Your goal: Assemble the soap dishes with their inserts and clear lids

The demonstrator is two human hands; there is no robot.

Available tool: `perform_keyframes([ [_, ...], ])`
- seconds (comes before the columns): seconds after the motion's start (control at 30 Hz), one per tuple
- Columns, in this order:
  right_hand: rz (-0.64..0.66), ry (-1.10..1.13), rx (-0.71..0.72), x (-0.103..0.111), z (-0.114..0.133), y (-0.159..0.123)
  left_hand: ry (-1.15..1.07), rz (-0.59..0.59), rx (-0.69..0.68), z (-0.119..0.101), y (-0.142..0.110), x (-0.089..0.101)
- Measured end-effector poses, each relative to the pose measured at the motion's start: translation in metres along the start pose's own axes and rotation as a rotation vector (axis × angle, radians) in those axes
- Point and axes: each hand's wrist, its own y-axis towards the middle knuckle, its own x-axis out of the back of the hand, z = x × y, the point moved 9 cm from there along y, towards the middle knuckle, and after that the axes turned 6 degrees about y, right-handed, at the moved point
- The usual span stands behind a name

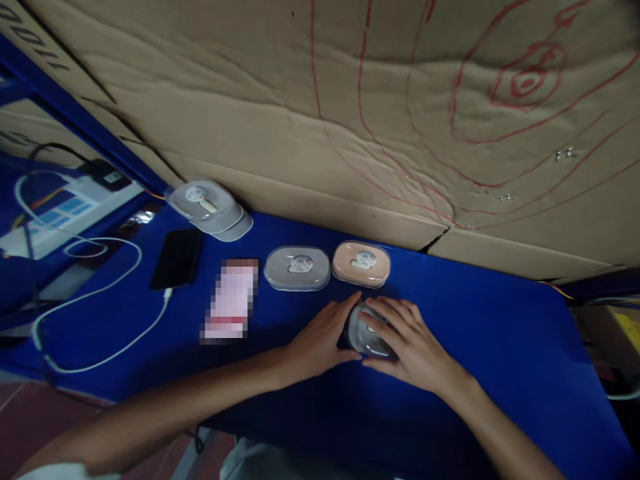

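Both my hands close around a small grey oval case with a clear lid (367, 335) on the blue table (475, 347). My left hand (324, 337) grips its left side. My right hand (407, 343) lies over its top and right side with fingers curled. Just behind it stand a grey oval case (297, 268) and a pink oval case (361, 263), side by side and untouched.
Further left lie a blurred pink card (231, 300), a black phone (177, 259) on a white cable (100, 293), and a stack of clear-lidded cases (207, 208). A cardboard wall with red lines (400, 113) rises behind. A power strip (65, 213) sits at far left.
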Motion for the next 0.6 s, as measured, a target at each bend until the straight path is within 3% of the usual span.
perform_keyframes([
  [0.33, 0.001, -0.029, 0.066, -0.012, 0.009, 0.005, -0.061, -0.021, 0.025, 0.002, 0.002, -0.001],
  [0.6, -0.042, 0.054, -0.008, -0.013, -0.008, 0.005, -0.049, -0.061, 0.006, 0.001, 0.006, 0.001],
])
